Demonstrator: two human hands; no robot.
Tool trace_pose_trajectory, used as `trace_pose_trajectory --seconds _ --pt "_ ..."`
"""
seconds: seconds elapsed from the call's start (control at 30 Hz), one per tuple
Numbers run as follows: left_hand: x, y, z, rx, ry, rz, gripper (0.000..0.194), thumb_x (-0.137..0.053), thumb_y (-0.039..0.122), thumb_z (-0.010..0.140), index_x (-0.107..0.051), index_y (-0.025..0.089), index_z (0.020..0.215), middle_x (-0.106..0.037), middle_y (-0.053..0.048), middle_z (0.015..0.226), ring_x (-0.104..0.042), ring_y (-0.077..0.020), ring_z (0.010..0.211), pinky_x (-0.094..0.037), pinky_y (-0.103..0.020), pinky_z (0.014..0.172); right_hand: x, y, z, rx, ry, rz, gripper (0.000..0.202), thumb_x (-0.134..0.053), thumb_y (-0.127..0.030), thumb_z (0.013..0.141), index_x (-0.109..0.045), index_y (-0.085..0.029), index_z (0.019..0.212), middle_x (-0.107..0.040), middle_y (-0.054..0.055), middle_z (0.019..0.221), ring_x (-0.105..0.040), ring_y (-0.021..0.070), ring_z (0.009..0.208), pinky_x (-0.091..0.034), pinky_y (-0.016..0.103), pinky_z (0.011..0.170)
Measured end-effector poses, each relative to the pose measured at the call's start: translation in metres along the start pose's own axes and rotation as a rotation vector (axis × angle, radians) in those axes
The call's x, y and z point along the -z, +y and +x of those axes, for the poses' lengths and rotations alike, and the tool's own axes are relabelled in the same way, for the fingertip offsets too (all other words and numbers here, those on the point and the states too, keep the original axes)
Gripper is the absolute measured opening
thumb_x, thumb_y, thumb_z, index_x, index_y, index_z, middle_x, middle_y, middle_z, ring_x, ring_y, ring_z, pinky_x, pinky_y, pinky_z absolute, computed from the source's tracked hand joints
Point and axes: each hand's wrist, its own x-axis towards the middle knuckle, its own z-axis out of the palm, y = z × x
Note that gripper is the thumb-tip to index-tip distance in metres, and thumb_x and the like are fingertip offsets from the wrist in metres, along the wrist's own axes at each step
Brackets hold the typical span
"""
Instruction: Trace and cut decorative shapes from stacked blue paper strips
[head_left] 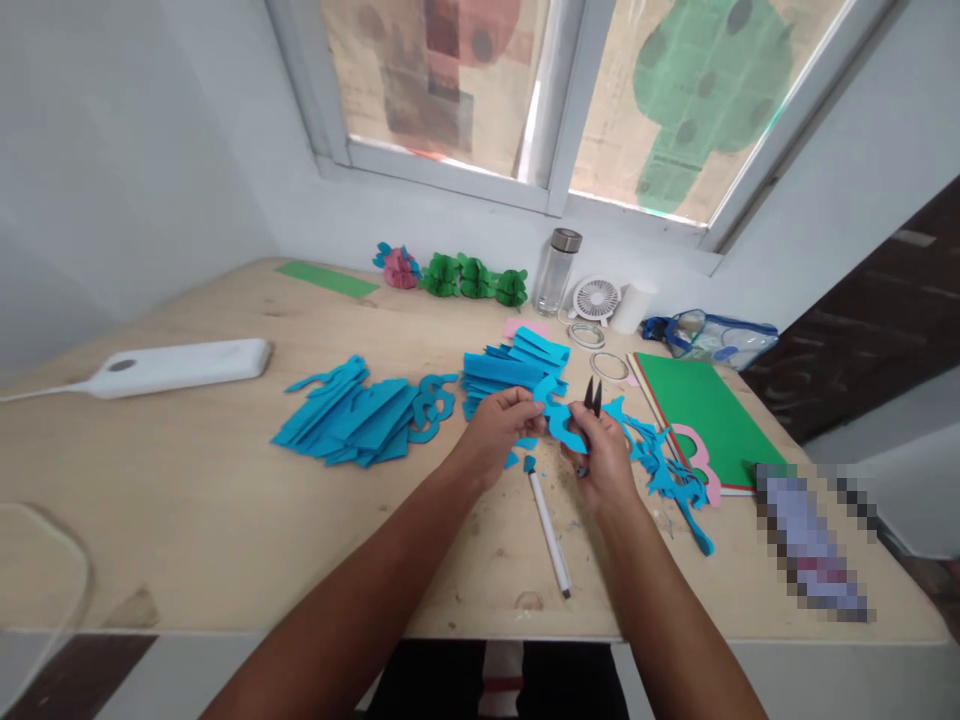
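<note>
A wavy blue paper cutout (565, 428) is stretched between my two hands over the table. My left hand (499, 432) pinches its left end between thumb and fingers. My right hand (606, 458) grips its other side and also keeps a pair of scissors (592, 397), whose dark blades point away from me, slightly apart. Behind my left hand lies a stack of folded blue paper strips (499, 370). Below the hands rests a white marker (550, 535) with a blue bit of paper by its upper end. Blue paper scraps (664, 465) lie right of my right hand.
Blue paper strips (352, 420) and curled cutouts (433, 408) lie at left, near a white elongated device (184, 366). Green sheets (712, 410) and a pink cutout (694, 455) are at right. Along the wall stand paper ornaments (472, 278), a glass bottle (556, 275) and a fan (597, 298).
</note>
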Motion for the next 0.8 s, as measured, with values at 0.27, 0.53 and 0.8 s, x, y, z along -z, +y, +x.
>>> trace_pose_trajectory --seconds 0.27,0.53,0.8 --pt "0.002 0.003 0.003 -0.108 0.187 -0.155 0.028 -0.081 0.027 0.055 -0.057 0.017 0.064 -0.063 0.002 0.056 -0.059 -0.0101 0.055 -0.049 -0.024 0.061 0.000 0.009 0.005 0.046 -0.048 0.071 0.038 -0.079 -0.050 0.063 -0.063 -0.017 0.074 -0.031 -0.012 0.043 -0.020 0.0035 0.036 -0.012 0.020 0.036" --pt "0.007 -0.001 0.011 -0.139 0.246 0.026 0.024 -0.074 0.030 0.060 -0.058 0.017 0.073 -0.063 0.001 0.057 -0.057 -0.0113 0.052 -0.046 -0.025 0.056 0.002 0.013 0.012 0.076 0.048 0.026 0.037 -0.082 -0.044 0.055 -0.059 -0.018 0.069 -0.031 -0.012 0.043 -0.021 0.0041 0.037 -0.012 0.020 0.036" --pt "0.029 0.036 0.003 -0.336 0.406 0.186 0.012 -0.067 0.022 0.062 -0.062 0.018 0.072 -0.063 0.002 0.059 -0.057 -0.0115 0.055 -0.046 -0.023 0.057 0.002 0.013 0.010 0.052 -0.044 -0.016 0.035 -0.082 -0.042 0.055 -0.059 -0.018 0.066 -0.031 -0.012 0.041 -0.022 0.0042 0.036 -0.013 0.021 0.037"
